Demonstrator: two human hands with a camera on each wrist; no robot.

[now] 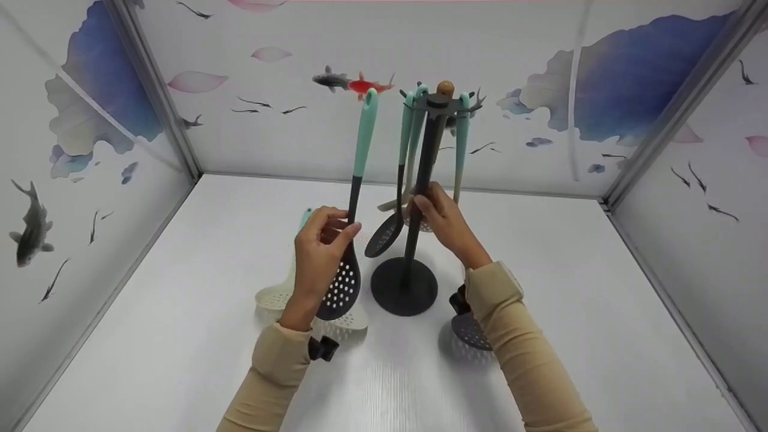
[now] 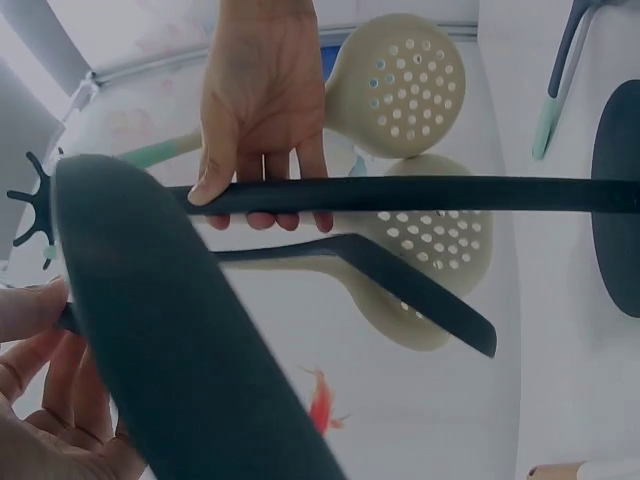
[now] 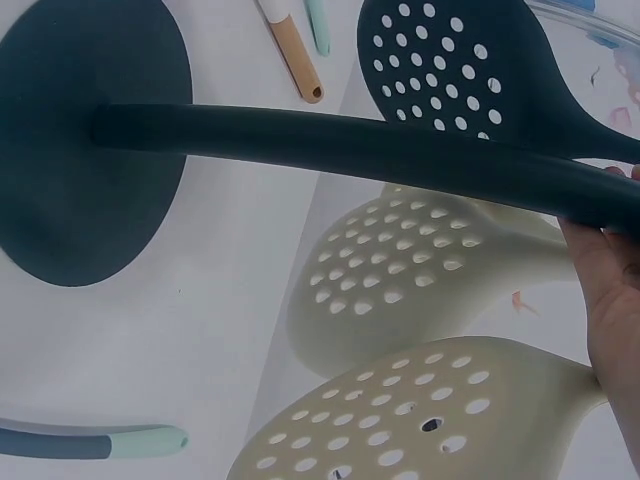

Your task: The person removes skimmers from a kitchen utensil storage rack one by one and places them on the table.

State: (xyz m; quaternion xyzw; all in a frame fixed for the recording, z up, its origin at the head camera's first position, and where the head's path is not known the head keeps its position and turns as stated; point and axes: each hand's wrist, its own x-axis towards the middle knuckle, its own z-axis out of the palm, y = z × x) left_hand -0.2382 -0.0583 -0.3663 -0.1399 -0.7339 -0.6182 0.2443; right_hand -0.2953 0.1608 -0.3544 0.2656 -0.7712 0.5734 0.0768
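Note:
In the head view, my left hand (image 1: 321, 249) pinches the dark neck of a skimmer (image 1: 354, 192), whose mint handle points up and whose perforated black bowl hangs below the fingers. That bowl looms close in the left wrist view, beside the left fingers (image 2: 85, 385). My right hand (image 1: 447, 222) grips the black pole of a utensil stand (image 1: 408, 288), thumb on the near side, fingers behind. From the stand's hooked top, several utensils hang by mint handles, among them a black skimmer (image 1: 387, 234). Beige perforated skimmers (image 3: 390, 270) hang behind the pole in the right wrist view.
On the white table (image 1: 390, 378), a beige skimmer (image 1: 276, 296) lies left of my left hand, and another beige perforated head (image 1: 351, 318) shows behind the held one. A dark perforated utensil (image 1: 471, 331) lies partly under the right sleeve. Printed panels (image 1: 240, 144) wall the back and sides.

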